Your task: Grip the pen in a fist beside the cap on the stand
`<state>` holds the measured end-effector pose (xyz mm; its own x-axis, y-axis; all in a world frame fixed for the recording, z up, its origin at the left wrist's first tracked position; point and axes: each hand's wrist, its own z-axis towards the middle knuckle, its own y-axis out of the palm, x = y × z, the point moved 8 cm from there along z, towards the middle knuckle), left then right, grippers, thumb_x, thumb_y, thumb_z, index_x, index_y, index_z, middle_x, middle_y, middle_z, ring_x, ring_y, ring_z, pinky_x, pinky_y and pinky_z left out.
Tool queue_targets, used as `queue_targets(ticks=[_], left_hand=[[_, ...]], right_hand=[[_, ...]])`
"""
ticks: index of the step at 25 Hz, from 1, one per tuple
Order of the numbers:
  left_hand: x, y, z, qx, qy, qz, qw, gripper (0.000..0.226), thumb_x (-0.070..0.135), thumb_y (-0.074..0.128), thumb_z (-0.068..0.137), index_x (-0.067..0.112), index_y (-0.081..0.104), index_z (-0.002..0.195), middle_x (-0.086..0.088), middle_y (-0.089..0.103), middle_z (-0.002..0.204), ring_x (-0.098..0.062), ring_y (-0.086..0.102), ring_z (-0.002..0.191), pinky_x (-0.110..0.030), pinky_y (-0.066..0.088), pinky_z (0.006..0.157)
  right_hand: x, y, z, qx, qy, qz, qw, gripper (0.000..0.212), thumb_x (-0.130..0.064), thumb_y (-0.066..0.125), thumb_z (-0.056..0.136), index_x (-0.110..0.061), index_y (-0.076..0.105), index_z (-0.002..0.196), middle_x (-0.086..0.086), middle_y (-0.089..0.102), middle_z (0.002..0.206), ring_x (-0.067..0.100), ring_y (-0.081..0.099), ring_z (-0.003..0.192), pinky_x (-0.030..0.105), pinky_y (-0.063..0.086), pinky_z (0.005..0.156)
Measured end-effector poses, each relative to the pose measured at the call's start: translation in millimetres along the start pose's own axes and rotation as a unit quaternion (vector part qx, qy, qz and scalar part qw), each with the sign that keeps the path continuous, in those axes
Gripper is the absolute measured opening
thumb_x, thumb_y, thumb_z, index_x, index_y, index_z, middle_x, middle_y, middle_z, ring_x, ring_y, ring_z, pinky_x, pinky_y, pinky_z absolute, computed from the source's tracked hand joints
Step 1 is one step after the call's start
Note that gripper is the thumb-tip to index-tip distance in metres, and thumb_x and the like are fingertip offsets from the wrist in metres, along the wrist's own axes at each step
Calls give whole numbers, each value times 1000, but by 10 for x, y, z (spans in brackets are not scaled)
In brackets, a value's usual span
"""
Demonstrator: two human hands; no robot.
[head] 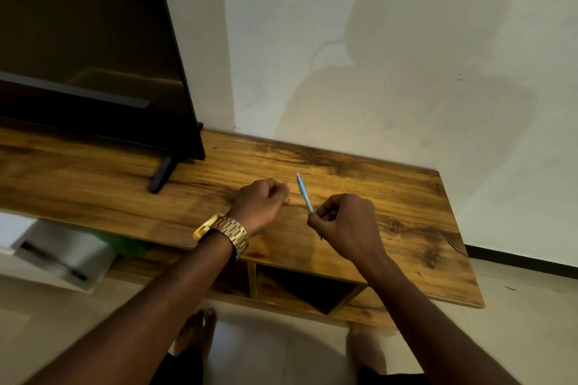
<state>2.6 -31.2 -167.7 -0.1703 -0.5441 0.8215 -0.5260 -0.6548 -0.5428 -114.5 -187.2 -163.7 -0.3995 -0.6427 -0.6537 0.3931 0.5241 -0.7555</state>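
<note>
Pinching a light blue pen (pixel 302 193) near its lower end, the right hand (pixel 343 226) has its fingers curled tight around the barrel, and the pen slants up and away from the knuckles, its far tip pointing toward the wall (pixel 406 56). Pen and hand sit above the wooden TV stand (pixel 406 197), roughly over the middle of its top; whether the pen's lower tip touches the wood is hard to tell.

Just beside the pen, on the television side, the left hand (pixel 262 204) is balled up, fingers curled in with nothing visible between them, its knuckles low over the stand's top. A gold watch (pixel 225 232) wraps that wrist, right at the stand's front edge.

Further along the stand from the pen, a black television (pixel 93 40) stands with one slim foot (pixel 161 175) planted on the wood. Below the top, under both forearms, open cubby shelves (pixel 300 287) show dark insides. Bare feet (pixel 197 331) stand on pale floor tiles before the stand, and a blurred white box-like thing (pixel 62 256) lies on the floor beneath the television end.
</note>
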Motion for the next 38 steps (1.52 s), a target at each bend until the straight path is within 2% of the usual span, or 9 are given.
queue_targets(ticks=[4, 11, 14, 17, 22, 26, 31, 35, 38], left_hand=[[137, 168, -43, -57, -60, -350, 933, 65, 60, 31, 111, 15, 78, 118, -7, 84, 112, -27, 78, 109, -38, 61, 89], [371, 273, -204, -12, -37, -581, 813, 56, 57, 35, 111, 19, 57, 76, 0, 62, 71, -17, 62, 71, -36, 53, 81], [529, 85, -346, 8, -8, -700, 714, 53, 59, 36, 109, 23, 47, 72, 8, 38, 62, -9, 38, 57, -30, 37, 67], [628, -176, -407, 19, 40, -749, 661, 53, 59, 36, 107, 25, 39, 66, 9, 31, 59, -9, 30, 55, -28, 31, 59], [516, -194, -442, 33, 68, -746, 662, 46, 45, 31, 102, 25, 33, 61, 6, 15, 64, -15, 13, 64, -29, 24, 59], [554, -87, -368, 12, 75, -727, 682, 47, 48, 27, 109, 25, 30, 68, 6, 15, 67, -14, 14, 63, -30, 24, 60], [592, -198, -286, -18, 100, -740, 665, 48, 50, 26, 109, 24, 37, 70, 7, 29, 64, -11, 27, 62, -30, 27, 63], [588, -343, -282, 7, 87, -746, 660, 42, 43, 23, 106, 24, 28, 70, 5, 16, 68, -13, 18, 63, -32, 22, 63], [630, -368, -328, 1, 91, -750, 655, 42, 44, 24, 107, 24, 30, 70, 5, 19, 65, -13, 18, 62, -32, 22, 62]], right_hand=[[-370, -222, -276, 35, -88, 23, 995, 9, -27, 87, 83, -21, 79, 83, -12, 70, 60, 3, 71, 62, 14, 52, 56], [-523, -372, -346, 63, -134, -2, 989, 18, -35, 87, 89, -19, 80, 94, -11, 73, 74, 0, 64, 62, 12, 48, 59], [-480, -679, -396, 112, -89, 55, 988, 24, -47, 83, 92, -23, 79, 91, -11, 74, 71, 3, 69, 63, 21, 56, 60], [-246, -852, -443, 143, 14, 163, 976, 26, -51, 72, 98, -30, 76, 84, -10, 77, 70, 1, 74, 68, 28, 60, 67], [168, -440, -466, -3, 97, 156, 983, 31, -45, 59, 108, -22, 78, 99, -7, 81, 89, 7, 77, 84, 46, 64, 87], [290, -234, -257, -72, 6, -85, 994, 34, -44, 58, 108, -16, 74, 122, -1, 79, 106, 17, 74, 98, 30, 51, 81], [703, 23, -48, -31, 47, -162, 985, 50, -36, 46, 113, -12, 49, 156, 21, 41, 169, 41, 40, 155, 55, 38, 124], [1071, 188, -132, -10, 47, -160, 986, 55, -37, 36, 117, -11, 40, 165, 15, 23, 180, 32, 16, 169, 51, 17, 136], [1161, 250, -142, 13, 35, -184, 982, 57, -38, 30, 117, -15, 35, 169, 10, 20, 181, 28, 13, 170, 50, 17, 137]])
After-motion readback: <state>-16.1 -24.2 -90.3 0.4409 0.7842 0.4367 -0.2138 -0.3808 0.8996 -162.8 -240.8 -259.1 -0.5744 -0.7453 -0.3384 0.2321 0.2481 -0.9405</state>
